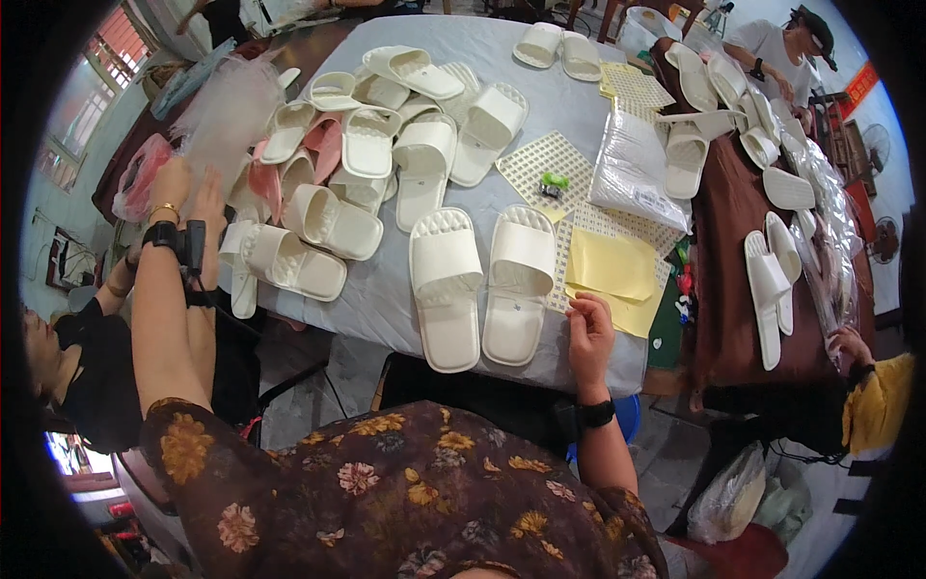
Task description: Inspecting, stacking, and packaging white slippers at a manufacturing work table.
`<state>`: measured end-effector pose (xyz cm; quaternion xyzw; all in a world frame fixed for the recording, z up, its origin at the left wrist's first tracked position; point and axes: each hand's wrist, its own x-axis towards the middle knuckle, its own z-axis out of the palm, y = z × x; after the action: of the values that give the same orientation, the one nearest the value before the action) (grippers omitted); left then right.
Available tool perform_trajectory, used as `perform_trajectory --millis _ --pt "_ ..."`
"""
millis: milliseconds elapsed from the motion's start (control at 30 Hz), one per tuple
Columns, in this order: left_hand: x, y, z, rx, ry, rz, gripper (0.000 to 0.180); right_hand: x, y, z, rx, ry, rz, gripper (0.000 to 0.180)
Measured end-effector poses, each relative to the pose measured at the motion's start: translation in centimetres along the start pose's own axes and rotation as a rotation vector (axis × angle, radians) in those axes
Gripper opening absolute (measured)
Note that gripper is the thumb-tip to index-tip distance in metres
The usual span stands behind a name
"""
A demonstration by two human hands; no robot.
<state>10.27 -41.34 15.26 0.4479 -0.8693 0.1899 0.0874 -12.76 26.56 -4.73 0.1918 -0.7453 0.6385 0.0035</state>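
- A workroom is showing a table (579, 116) under a pale grey cloth, with a barred window at the far left and another person in a white top sitting at the far right corner.
- A pair of cream slide sandals (482, 285) is lying side by side at the near edge of the table, toes pointing away from the person.
- The right hand (589, 333) is resting at the table's near edge, just beside the right sandal of that pair, its fingers curling inward; whether it is pinching anything cannot be told.
- Yellow sheets (614, 270) are lying just beyond that hand, partly over white perforated mats (540, 164).
- A small green object (554, 181) is sitting on one mat.
- The left hand (178, 193) is lifting at the left end of the table, fingers stretched out and holding nothing visible, next to a heap of cream and pink sandals (367, 145).
- A clear bag of white material (632, 169) is lying near the mats.
- More cream sandals are lining a brown-covered table (723, 222) on the right.
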Motion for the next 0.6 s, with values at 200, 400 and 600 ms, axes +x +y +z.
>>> perform_trajectory --millis 200,400,600 --pt "0.8 -1.6 0.3 -0.025 -0.094 0.036 0.031 0.5 -0.8 0.2 0.019 -0.034 0.033 0.010" --pt "0.5 0.5 -0.1 -0.026 -0.070 -0.002 0.035 0.8 -0.2 0.2 -0.012 -0.091 0.033 0.015" --pt "0.7 -2.8 -1.6 -0.053 -0.141 -0.067 0.047 1.1 -0.3 1.0 0.009 -0.141 0.004 0.015"
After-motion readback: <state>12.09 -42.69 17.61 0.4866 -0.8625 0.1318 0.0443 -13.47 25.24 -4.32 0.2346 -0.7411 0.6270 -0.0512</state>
